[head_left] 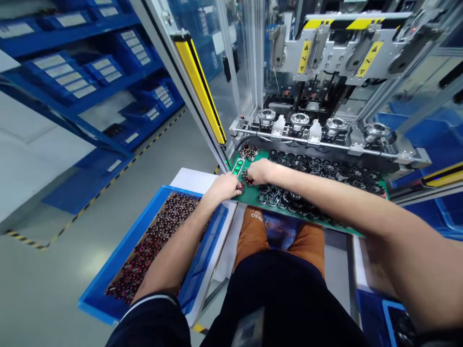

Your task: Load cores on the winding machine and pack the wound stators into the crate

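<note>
Grasping small round part [245,174] in right fingers [254,175], red-trimmed part [240,188] in left fingers [233,181], over green surface [250,194], between black rings [315,165] and blue tray [209,251].

Blue shelving [115,86], yellow bar [201,91], striped floor tape [97,196]

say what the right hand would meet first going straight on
The right hand would likely meet the green-button panel, past the small part it appears to hold; depth is unclear.
</note>
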Demonstrator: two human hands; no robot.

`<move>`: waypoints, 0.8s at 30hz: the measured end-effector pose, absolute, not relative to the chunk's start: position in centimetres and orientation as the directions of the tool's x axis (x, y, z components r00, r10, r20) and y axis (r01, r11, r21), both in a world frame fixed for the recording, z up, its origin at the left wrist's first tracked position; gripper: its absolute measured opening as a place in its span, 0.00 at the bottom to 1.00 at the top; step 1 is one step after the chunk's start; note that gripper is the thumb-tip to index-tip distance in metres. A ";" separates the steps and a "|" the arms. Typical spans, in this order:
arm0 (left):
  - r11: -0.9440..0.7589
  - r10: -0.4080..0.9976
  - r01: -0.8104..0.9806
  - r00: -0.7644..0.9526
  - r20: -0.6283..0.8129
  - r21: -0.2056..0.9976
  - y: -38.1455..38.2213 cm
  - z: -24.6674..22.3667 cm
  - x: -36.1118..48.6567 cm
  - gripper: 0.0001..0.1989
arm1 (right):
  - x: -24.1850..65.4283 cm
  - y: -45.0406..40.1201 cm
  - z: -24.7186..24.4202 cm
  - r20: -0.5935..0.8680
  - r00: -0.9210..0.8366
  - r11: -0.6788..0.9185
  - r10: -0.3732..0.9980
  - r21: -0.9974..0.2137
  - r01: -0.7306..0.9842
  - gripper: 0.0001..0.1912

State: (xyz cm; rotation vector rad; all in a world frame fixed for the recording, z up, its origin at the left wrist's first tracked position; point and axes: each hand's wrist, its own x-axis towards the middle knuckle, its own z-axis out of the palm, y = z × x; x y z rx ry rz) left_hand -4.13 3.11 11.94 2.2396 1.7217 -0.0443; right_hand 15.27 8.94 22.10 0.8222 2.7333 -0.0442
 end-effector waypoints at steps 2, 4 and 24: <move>-0.187 0.967 0.946 0.225 -0.118 0.266 2.7 11.3 -3.5 0.03 | 18.1 9.0 23.4 -0.305 -0.757 0.811 0.577 0.109 0.575 0.10; -0.162 0.985 0.929 0.173 -0.004 0.333 1.4 10.8 -2.8 0.07 | 21.5 7.7 23.9 -0.245 -0.745 0.784 0.620 0.152 0.602 0.15; -0.263 0.952 0.385 -0.046 0.303 0.885 -7.0 6.8 3.9 0.17 | 29.0 -2.4 17.1 0.210 -0.659 0.690 0.722 -0.284 0.666 0.07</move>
